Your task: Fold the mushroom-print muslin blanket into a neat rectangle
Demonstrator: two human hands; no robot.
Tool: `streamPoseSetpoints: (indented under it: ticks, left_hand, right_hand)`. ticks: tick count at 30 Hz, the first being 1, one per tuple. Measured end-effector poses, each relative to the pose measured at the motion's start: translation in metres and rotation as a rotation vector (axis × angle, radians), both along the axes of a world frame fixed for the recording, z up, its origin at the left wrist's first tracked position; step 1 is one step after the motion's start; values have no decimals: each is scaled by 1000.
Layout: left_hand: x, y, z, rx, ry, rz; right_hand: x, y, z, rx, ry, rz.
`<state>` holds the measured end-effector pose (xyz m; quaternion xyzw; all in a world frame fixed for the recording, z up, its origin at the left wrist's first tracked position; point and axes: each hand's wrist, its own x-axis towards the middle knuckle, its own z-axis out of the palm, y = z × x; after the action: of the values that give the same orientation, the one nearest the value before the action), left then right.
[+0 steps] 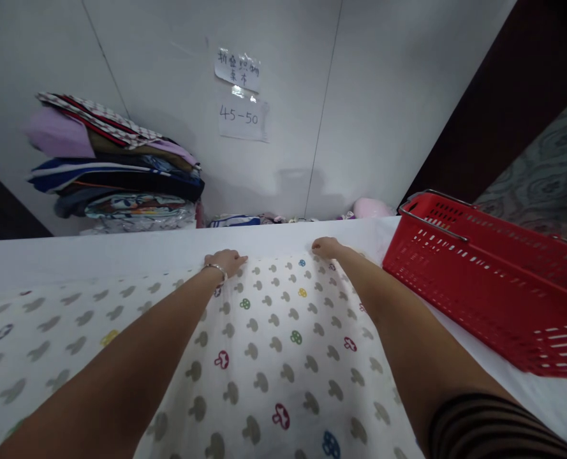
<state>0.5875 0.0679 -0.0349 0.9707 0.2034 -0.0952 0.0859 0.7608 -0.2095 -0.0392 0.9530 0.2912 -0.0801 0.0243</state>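
A white cloth printed with grey and coloured mushrooms lies spread over the white table, its near part running out of view below. My left hand, with a bracelet at the wrist, is closed on the cloth's far edge near the middle. Farther right, my right hand has its fingers curled round the far right corner of the same cloth. Between the two hands the edge runs fairly straight. The fingertips of both hands are partly hidden.
A red plastic basket with metal handles stands at the right. Folded fabrics are stacked at the back left against a pale wall, where two paper notes are taped. More fabrics show behind the table's far edge.
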Motion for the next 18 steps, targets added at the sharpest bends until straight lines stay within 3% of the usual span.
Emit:
streamPoseSetpoints:
  ticks: [10, 18]
  left_hand:
    - [-3, -12, -12, 80, -136, 65]
    - [3, -12, -8, -4, -55, 39]
  right_hand:
    - [-8, 2, -5, 34, -51, 19]
    - [-15, 19, 10, 8, 85, 23]
